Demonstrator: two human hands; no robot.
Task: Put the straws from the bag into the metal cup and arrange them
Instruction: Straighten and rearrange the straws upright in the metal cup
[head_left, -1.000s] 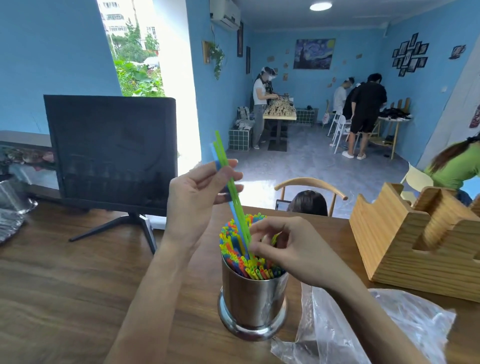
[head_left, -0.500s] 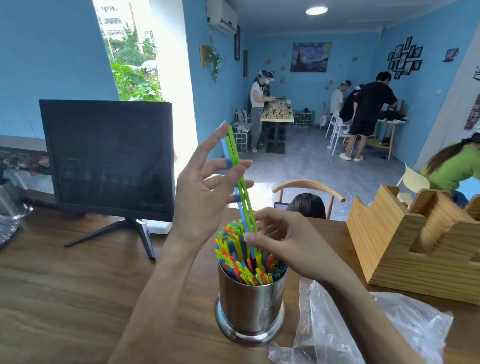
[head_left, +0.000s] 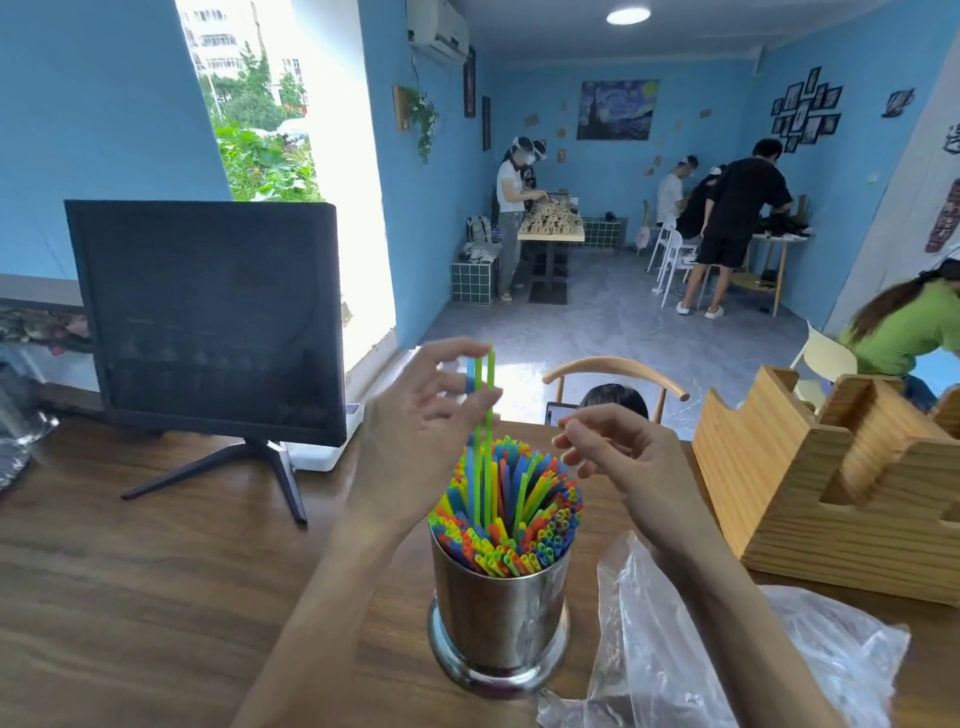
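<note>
Low in the centre of the frame a metal cup (head_left: 497, 618) stands on a wooden table (head_left: 130, 597), packed with coloured straws (head_left: 506, 512); most of the job looks done. A few tall straws (head_left: 483, 410), green and blue, stick up above the rest; the left hand (head_left: 415, 436), fingers loosely spread, touches them near their tops. The right hand (head_left: 623, 457) hovers just right of the bunch, fingers curled, holding nothing. The plastic bag (head_left: 701, 649) lies crumpled at lower right, seemingly empty; what remains is settling the tall ones and tidying.
</note>
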